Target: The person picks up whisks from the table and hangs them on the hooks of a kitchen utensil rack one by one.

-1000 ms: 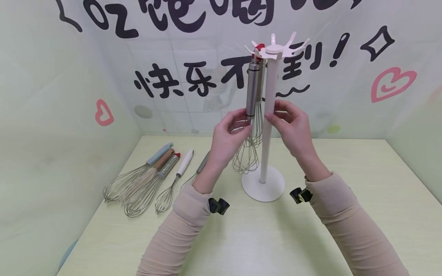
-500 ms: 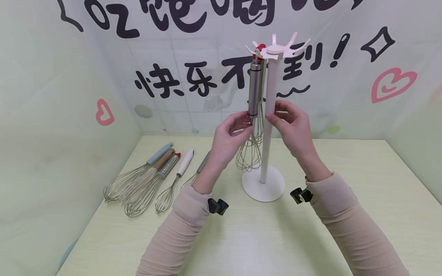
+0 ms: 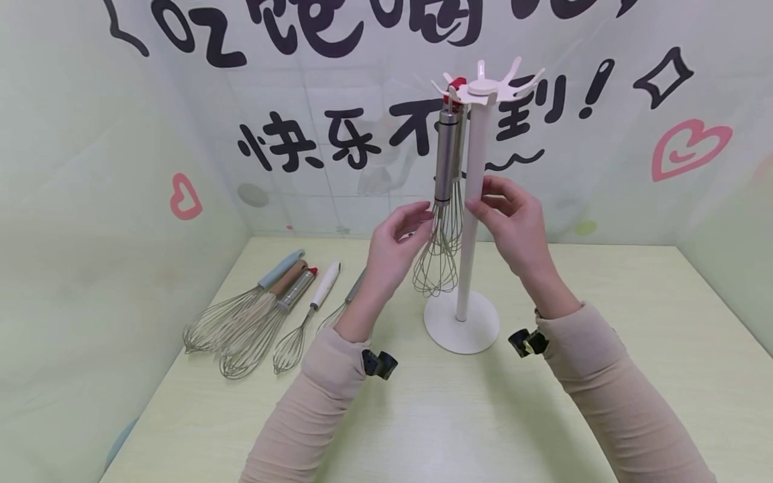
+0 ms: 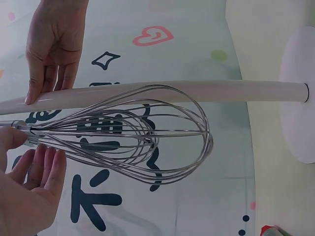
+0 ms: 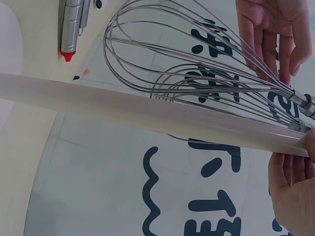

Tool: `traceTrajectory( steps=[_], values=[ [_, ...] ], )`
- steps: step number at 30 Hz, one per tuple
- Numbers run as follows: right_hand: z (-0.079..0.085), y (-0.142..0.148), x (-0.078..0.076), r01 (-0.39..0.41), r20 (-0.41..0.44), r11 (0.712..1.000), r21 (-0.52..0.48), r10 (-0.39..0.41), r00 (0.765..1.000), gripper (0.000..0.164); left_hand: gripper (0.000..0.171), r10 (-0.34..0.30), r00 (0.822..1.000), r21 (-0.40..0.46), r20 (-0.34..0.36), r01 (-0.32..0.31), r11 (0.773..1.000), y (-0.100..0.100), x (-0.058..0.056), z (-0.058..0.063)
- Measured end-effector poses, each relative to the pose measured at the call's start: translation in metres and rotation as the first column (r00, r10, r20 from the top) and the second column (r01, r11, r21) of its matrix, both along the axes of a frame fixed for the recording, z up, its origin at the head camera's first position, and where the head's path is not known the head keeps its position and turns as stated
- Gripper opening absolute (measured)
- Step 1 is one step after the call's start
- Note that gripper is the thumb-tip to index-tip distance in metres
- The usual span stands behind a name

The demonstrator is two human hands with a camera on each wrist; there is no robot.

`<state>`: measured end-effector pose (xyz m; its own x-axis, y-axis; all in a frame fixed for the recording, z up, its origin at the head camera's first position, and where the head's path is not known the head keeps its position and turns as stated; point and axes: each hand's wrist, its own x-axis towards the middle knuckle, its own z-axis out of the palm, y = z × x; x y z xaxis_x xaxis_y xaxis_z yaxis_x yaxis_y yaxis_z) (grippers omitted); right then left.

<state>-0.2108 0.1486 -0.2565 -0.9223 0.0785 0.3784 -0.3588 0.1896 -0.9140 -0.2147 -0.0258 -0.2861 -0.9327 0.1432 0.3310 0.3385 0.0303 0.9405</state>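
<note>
A white stand (image 3: 466,268) with a round base and a ring of hooks stands on the table. From its left hooks hang two whisks: a front whisk (image 3: 444,157) with a steel handle, and a rear whisk (image 3: 460,144) partly hidden behind it, with red at the top. My left hand (image 3: 394,243) is beside the front whisk's neck, fingers loosely bent and parted; in the left wrist view its thumb (image 4: 14,137) is right at the neck. My right hand (image 3: 513,225) grips the pole (image 5: 147,118) between thumb and fingers.
Several whisks lie at the left of the table (image 3: 580,402): a blue-handled whisk (image 3: 280,270), a brown-handled whisk (image 3: 288,278), a red-tipped whisk (image 3: 296,292), a white-handled whisk (image 3: 325,285), and a grey-handled whisk (image 3: 355,287) partly behind my left arm. A printed curtain (image 3: 374,181) hangs behind.
My left hand has let go of the front whisk and drawn slightly left and down. The whisk has swung a little to the right and hangs closer to the pole. My right hand stays on the pole.
</note>
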Motion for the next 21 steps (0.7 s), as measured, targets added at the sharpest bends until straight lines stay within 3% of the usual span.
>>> traceTrajectory(
  steps=[6, 12, 21],
  values=[
    [0.000, -0.001, 0.000, 0.001, 0.000, 1.000, 0.006, -0.001, 1.000, 0.036, 0.034, 0.064, 0.998, -0.022, 0.028, -0.064, 0.998, -0.004, -0.002, -0.010],
    [-0.001, 0.000, 0.000, 0.000, 0.004, 1.000, 0.011, 0.000, 1.000, 0.036, 0.034, 0.100, 0.993, -0.044, 0.068, -0.097, 0.994, -0.007, -0.008, -0.027],
    [-0.001, 0.000, -0.001, -0.003, -0.012, 1.000, -0.002, 0.003, 1.000, 0.035, 0.032, 0.210, 0.972, -0.139, 0.107, -0.194, 0.971, -0.014, -0.019, -0.048]
  ],
)
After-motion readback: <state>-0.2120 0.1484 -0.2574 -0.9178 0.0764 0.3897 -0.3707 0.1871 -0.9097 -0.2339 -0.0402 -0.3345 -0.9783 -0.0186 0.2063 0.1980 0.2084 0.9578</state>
